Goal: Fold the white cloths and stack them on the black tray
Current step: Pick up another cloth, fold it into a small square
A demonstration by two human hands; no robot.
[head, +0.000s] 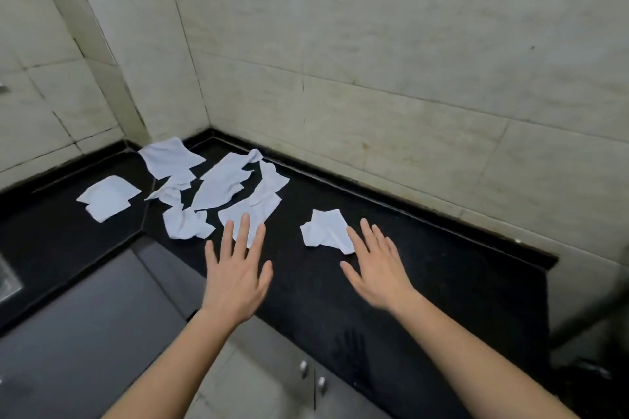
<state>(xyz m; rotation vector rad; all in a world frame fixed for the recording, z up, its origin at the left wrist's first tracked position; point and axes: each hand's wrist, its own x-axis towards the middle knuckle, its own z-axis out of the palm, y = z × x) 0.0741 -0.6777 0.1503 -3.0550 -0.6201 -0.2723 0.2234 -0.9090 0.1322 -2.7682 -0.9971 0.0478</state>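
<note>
Several white cloths lie crumpled on a black countertop [425,269] in a tiled corner. One small crumpled cloth [325,226] lies apart on the right, and my right hand [376,265] hovers flat beside it, fingertips at its right edge, holding nothing. My left hand [238,277] is spread open, fingertips over the near edge of another flat cloth [250,211]. A folded-looking cloth [109,197] lies at the far left. Behind them are more loose cloths [221,182] and one near the corner [166,155]. I see no black tray.
Tiled walls [408,44] close the counter at the back and left. The counter's front edge runs diagonally under my forearms, with cabinet doors and knobs [311,372] below. A metal sink edge [6,277] shows at far left.
</note>
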